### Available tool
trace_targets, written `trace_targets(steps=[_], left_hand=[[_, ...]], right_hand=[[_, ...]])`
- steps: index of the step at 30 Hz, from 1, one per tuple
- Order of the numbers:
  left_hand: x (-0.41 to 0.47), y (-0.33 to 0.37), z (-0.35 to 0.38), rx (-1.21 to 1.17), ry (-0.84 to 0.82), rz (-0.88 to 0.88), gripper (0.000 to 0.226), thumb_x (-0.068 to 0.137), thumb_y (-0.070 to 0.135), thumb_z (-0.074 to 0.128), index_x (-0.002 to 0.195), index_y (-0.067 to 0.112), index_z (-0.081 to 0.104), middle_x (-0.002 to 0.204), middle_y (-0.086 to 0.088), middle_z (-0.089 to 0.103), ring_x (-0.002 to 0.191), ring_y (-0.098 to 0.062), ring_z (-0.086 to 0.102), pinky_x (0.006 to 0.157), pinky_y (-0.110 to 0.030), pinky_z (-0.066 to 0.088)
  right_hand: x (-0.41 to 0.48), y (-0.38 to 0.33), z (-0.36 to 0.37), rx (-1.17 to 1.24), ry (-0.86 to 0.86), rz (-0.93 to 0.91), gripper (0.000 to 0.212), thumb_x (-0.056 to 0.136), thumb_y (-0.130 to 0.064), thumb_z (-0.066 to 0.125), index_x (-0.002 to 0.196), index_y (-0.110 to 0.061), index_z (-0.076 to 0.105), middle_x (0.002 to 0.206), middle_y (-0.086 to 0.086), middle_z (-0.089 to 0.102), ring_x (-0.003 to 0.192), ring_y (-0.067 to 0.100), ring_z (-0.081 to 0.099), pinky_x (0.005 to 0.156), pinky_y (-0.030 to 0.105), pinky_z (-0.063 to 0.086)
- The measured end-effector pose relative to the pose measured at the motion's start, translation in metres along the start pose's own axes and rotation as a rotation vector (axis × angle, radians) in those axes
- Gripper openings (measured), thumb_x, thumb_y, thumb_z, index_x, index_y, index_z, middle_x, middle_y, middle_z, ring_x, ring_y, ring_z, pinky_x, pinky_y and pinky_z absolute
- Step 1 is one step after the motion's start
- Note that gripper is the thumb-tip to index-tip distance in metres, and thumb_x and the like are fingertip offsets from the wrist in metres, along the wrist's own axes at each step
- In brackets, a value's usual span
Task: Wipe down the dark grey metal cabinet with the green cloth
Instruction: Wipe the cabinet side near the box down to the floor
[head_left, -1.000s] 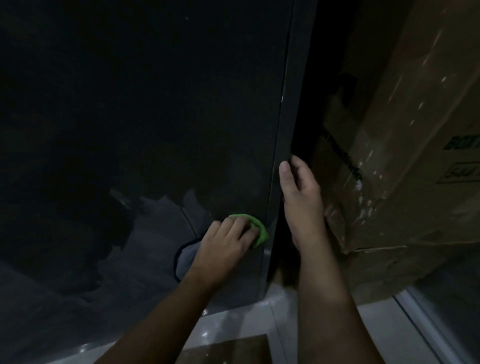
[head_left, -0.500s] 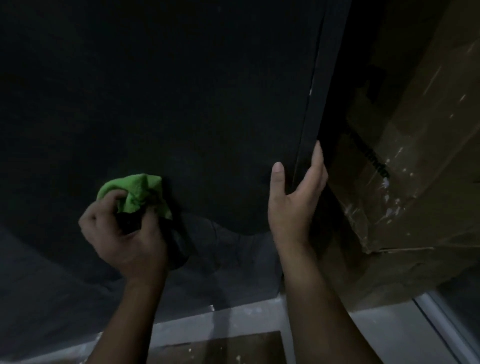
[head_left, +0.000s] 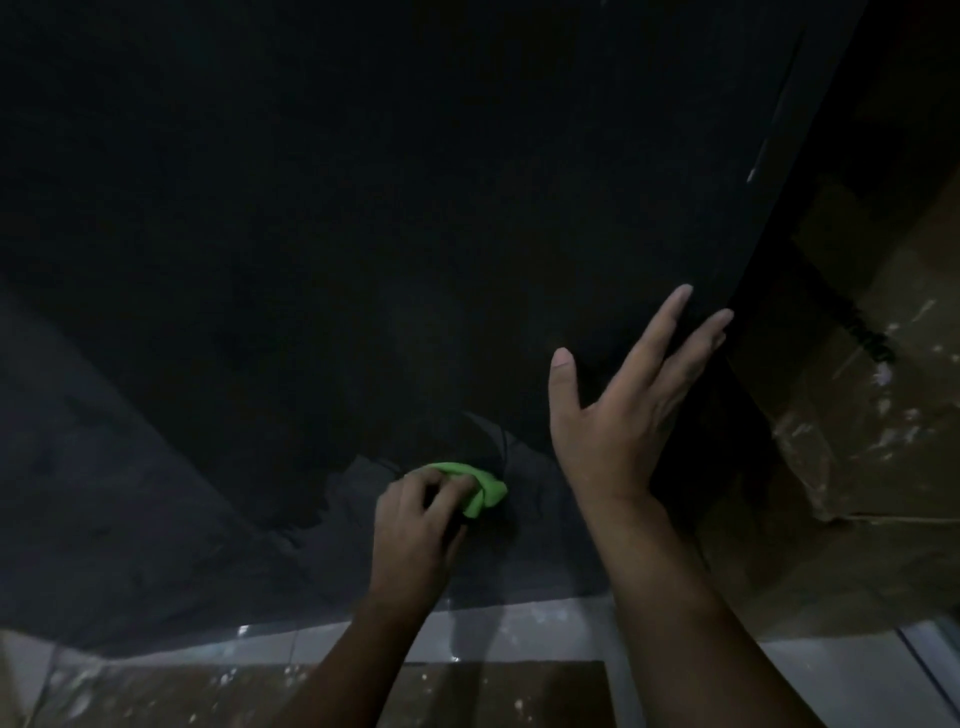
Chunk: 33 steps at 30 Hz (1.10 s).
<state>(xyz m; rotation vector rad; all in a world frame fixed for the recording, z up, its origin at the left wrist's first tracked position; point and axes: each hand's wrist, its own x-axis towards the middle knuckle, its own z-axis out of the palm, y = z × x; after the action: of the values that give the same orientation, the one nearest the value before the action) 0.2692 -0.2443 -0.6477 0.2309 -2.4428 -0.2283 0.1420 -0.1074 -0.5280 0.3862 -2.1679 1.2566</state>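
While bunched, green cloth (head_left: 475, 488) fills left fingers (head_left: 415, 493).

Very dim, grainy view. The cabinet (head_left: 363, 208) panel is nearly black, with faint light only near the floor (head_left: 519, 639). Soft blur throughout; straight edges bow at the far right.

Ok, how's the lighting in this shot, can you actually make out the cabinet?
Head view: very dim; the cabinet is nearly black with no surface detail. Only the green cloth, both hands and the cardboard box stand out. The wide lens bends the cabinet's right edge.
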Motion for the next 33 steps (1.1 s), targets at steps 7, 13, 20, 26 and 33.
trace_targets(steps=[7, 13, 20, 26, 33], left_hand=[[0.043, 0.017, -0.043, -0.400, 0.681, -0.492, 0.036, 0.074, 0.020, 0.066, 0.109, 0.016, 0.057, 0.109, -0.007, 0.044, 0.100, -0.015, 0.048, 0.084, -0.021, 0.043], [0.065, 0.046, -0.017, -0.312, 0.474, -0.200, 0.035, 0.077, 0.016, 0.065, 0.111, 0.015, 0.060, 0.112, -0.003, 0.045, 0.101, -0.018, 0.046, 0.089, -0.022, 0.039], [0.004, 0.011, 0.025, -0.009, -0.153, 0.183, 0.059, 0.071, 0.020, 0.086, 0.121, 0.020, 0.054, 0.116, -0.008, 0.050, 0.097, -0.024, 0.054, 0.078, -0.037, 0.051], [-0.017, -0.032, -0.026, -0.134, 0.052, -0.323, 0.044, 0.072, 0.003, 0.075, 0.113, 0.011, 0.058, 0.113, -0.015, 0.049, 0.102, -0.029, 0.046, 0.087, -0.033, 0.041], [-0.030, -0.068, -0.063, -0.194, 0.284, -0.578, 0.049, 0.078, -0.001, 0.072, 0.122, 0.004, 0.051, 0.119, -0.024, 0.043, 0.110, -0.027, 0.043, 0.091, -0.037, 0.040]], right_hand=[[-0.005, 0.001, 0.003, -0.056, -0.026, -0.040, 0.099, 0.089, -0.048, 0.062, 0.158, 0.002, 0.011, 0.160, 0.039, -0.005, 0.151, 0.050, -0.001, 0.122, 0.059, 0.012], [-0.005, -0.002, 0.004, -0.030, -0.028, -0.009, 0.100, 0.087, -0.047, 0.061, 0.159, -0.002, 0.008, 0.161, 0.036, -0.007, 0.152, 0.048, -0.002, 0.123, 0.057, 0.011], [-0.007, 0.008, 0.001, -0.049, -0.050, -0.040, 0.093, 0.094, -0.051, 0.059, 0.159, -0.005, 0.011, 0.162, 0.034, -0.006, 0.153, 0.044, -0.002, 0.125, 0.052, 0.010], [-0.019, -0.016, 0.014, 0.041, -0.052, -0.001, 0.094, 0.089, -0.034, 0.062, 0.158, 0.001, 0.011, 0.161, 0.035, -0.008, 0.152, 0.047, -0.005, 0.125, 0.053, 0.007], [-0.060, -0.055, 0.041, -0.049, -0.287, -0.412, 0.069, 0.096, -0.038, 0.055, 0.158, -0.026, 0.028, 0.163, 0.029, -0.001, 0.150, 0.049, -0.013, 0.116, 0.073, 0.000]])
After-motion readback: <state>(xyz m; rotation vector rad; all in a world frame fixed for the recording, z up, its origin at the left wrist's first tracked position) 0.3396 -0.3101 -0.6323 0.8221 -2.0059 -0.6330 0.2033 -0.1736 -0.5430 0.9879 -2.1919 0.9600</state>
